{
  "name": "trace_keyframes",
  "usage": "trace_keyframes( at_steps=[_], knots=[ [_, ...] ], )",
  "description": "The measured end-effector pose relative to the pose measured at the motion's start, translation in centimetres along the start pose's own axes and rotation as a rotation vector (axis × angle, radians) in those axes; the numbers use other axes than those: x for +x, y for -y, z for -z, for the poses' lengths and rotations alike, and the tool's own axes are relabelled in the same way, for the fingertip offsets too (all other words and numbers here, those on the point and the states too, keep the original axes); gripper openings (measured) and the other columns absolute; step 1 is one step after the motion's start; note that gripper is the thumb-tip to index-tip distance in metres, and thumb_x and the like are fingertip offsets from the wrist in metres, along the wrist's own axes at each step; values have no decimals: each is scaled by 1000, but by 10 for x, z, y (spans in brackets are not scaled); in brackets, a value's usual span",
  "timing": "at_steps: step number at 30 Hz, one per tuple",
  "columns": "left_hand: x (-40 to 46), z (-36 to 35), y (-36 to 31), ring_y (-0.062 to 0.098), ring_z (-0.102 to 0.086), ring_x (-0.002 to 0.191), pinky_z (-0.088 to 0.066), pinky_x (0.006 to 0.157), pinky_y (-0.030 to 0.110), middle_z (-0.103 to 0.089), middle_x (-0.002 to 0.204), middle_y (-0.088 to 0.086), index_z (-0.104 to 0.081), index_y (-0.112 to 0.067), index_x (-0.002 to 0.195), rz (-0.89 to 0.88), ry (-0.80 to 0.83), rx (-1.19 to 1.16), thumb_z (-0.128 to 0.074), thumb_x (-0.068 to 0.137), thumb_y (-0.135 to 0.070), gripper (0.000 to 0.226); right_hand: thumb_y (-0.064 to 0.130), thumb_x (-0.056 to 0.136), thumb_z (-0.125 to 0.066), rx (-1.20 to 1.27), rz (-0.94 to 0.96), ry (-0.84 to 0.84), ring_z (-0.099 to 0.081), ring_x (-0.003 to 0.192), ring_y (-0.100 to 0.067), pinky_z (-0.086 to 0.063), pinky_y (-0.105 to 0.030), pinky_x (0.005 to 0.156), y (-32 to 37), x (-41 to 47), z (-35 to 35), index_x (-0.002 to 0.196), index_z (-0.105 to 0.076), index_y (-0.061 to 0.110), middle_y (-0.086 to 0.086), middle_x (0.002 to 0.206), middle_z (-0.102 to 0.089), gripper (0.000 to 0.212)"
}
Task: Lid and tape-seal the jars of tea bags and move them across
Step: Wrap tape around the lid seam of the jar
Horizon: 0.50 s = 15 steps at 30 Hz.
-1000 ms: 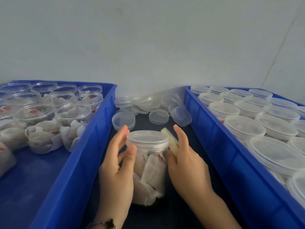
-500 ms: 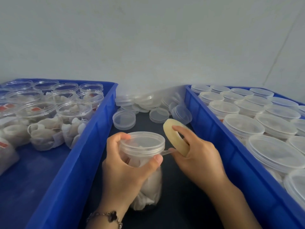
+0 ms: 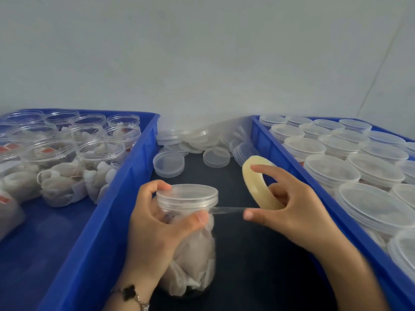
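Tape strip (image 3: 228, 210) stretched taut from lidded clear plastic jar (image 3: 187, 223).
My left hand (image 3: 157, 230) grips jar; right hand (image 3: 289, 212) pinches yellowish tape roll (image 3: 258, 182).

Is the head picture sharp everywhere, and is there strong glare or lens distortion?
Head view: soft, even light, no hard glare; the jar and tape roll are fairly sharp; the right hand smears toward the forearm near the bottom edge; the blue crates splay outward, a wide-angle effect.

Blue crates (image 3: 125, 182) — edge-cropped
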<state>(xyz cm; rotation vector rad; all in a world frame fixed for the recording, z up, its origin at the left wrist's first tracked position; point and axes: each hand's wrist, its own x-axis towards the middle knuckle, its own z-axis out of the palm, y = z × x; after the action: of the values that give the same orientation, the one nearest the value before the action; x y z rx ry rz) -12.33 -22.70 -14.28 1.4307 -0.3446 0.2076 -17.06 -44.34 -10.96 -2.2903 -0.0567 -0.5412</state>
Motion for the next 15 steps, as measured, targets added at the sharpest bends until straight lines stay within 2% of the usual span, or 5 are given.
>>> trace_keyframes(
  at_steps=[5, 8, 10, 13, 15],
  knots=[
    [-1, 2, -5, 11, -69, 69, -51, 56, 15, -72, 82, -8, -54, -23, 99, 20, 118, -63, -85, 29, -41, 78, 78, 35, -72, 109, -43, 1, -44, 54, -13, -44, -17, 57, -2, 1, -3, 119, -25, 76, -5, 58, -45, 97],
    [-3, 2, -8, 10, -69, 71, -52, 59, 17, -70, 84, -7, -58, -28, 97, 21, 233, -92, -88, 24, -60, 85, 72, 40, -75, 178, -59, 28, -55, 66, -29, -47, -23, 64, -3, 2, -8, 126, -17, 75, -19, 66, -57, 104],
    [-2, 2, -10, 9, -68, 75, -52, 61, 16, -69, 86, -8, -60, -33, 93, -2, 245, -65, -84, 25, -69, 81, 73, 42, -74, 206, -60, 61, -56, 69, -31, -45, -29, 68, -2, 2, -11, 129, -14, 73, -23, 70, -57, 105],
    [-1, 2, -12, 12, -68, 80, -53, 63, 17, -69, 90, -3, -56, -29, 97, -19, 284, -31, -85, 27, -68, 86, 75, 42, -72, 197, -71, 119, -54, 64, -3, -42, -23, 69, -3, 4, -14, 131, -12, 72, -11, 70, -60, 108],
    [-3, 3, -11, 14, -68, 84, -53, 65, 19, -69, 95, -2, -52, -26, 104, 10, 356, -50, -89, 28, -61, 91, 71, 41, -74, 219, -72, 161, -49, 59, -2, -39, -22, 65, -4, 4, -14, 132, -14, 70, -9, 67, -56, 109]
  ],
)
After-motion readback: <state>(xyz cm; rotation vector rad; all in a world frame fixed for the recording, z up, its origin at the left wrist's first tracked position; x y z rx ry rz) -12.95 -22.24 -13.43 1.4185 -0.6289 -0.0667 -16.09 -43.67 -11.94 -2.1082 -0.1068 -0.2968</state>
